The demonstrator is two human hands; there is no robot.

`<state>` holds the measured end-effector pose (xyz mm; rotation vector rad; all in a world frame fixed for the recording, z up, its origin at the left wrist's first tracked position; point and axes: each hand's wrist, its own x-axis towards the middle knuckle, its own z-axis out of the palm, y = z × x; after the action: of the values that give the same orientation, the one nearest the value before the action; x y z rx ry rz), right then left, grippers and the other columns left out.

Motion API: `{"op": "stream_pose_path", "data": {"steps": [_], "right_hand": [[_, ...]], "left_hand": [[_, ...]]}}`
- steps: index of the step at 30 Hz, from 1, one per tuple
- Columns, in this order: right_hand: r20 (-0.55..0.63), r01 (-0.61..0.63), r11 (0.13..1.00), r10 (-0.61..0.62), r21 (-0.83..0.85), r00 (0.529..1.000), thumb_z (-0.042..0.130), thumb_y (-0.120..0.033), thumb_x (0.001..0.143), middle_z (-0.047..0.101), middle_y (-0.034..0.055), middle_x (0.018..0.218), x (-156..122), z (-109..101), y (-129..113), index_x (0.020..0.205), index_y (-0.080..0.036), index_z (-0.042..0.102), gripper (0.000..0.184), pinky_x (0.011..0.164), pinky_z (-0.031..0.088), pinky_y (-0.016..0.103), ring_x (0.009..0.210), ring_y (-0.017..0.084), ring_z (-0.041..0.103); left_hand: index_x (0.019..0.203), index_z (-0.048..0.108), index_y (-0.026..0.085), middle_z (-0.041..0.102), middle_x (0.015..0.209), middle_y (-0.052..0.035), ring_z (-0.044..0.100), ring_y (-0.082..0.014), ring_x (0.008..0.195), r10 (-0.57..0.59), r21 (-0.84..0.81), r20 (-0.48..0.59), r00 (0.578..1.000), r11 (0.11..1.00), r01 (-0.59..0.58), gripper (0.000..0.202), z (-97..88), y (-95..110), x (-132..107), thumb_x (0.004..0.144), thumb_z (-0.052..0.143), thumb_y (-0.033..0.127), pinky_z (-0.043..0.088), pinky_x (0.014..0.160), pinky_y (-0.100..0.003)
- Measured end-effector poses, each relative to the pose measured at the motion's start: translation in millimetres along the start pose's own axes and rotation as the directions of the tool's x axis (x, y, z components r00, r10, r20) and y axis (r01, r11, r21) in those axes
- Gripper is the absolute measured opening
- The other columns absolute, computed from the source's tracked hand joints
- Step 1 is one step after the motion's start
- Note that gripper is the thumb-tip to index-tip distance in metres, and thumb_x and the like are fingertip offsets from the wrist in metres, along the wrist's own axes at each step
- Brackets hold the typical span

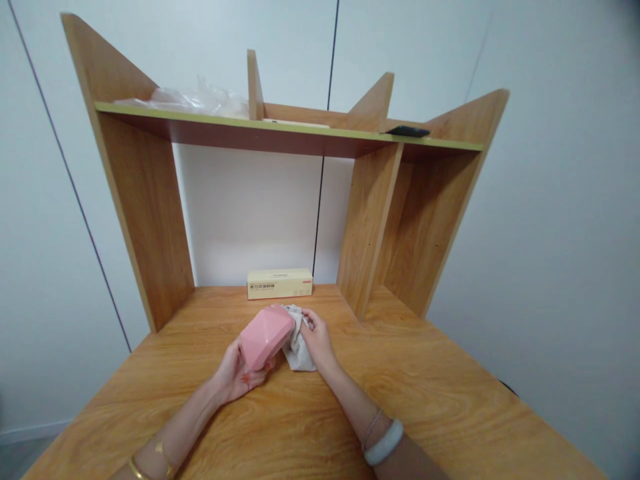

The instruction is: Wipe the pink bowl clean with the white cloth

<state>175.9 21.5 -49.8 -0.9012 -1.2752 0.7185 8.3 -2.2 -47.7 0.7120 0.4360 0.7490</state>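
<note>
A pink faceted box [266,335] is tilted up above the wooden desk [435,393], near its middle. My left hand [236,375] grips the box from below, fingers wrapped round its near end. My right hand [316,339] is closed on a pale grey cloth [299,347], which it presses against the right side of the box. Part of the cloth hangs down onto the desk.
A long cream cardboard box [279,283] lies at the back of the desk against the wall. The desk's hutch has an upright divider [369,230] to the right. On the top shelf lie a crumpled clear plastic bag [193,100] and a flat black object [407,131].
</note>
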Motion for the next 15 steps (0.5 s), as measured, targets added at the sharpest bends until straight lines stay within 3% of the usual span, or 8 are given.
{"op": "stream_pose_path", "data": {"steps": [5, 15], "right_hand": [[0.031, 0.006, 0.999, -0.007, 0.033, 0.999, 0.049, -0.026, 0.072, 0.064, 0.001, 0.078, -5.5, 8.7, 1.2, 0.083, -0.02, 0.056, 0.015, 0.064, 0.045, 0.025, 0.072, 0.015, 0.058], [0.028, 0.011, 0.942, -0.001, -0.336, 1.0, 0.048, -0.025, 0.072, 0.06, -0.0018, 0.068, -11.8, 10.1, 18.2, 0.079, -0.021, 0.056, 0.011, 0.056, 0.04, 0.021, 0.062, 0.012, 0.054]], "left_hand": [[0.069, 0.054, 0.009, 0.052, 0.058, -0.0055, 0.021, 0.0012, 0.031, 0.047, -0.036, 0.073, 0.996, 0.998, -0.045, 0.024, 6.0, 0.3, -1.3, 0.076, 0.042, 0.029, 0.014, 0.03, -0.01], [0.064, 0.044, 0.013, 0.047, 0.057, -0.0031, 0.025, -0.0004, 0.033, 0.08, -0.143, -0.057, 0.995, 0.986, -0.087, 0.017, 0.4, -0.4, 1.9, 0.077, 0.037, 0.021, 0.021, 0.032, -0.01]]}}
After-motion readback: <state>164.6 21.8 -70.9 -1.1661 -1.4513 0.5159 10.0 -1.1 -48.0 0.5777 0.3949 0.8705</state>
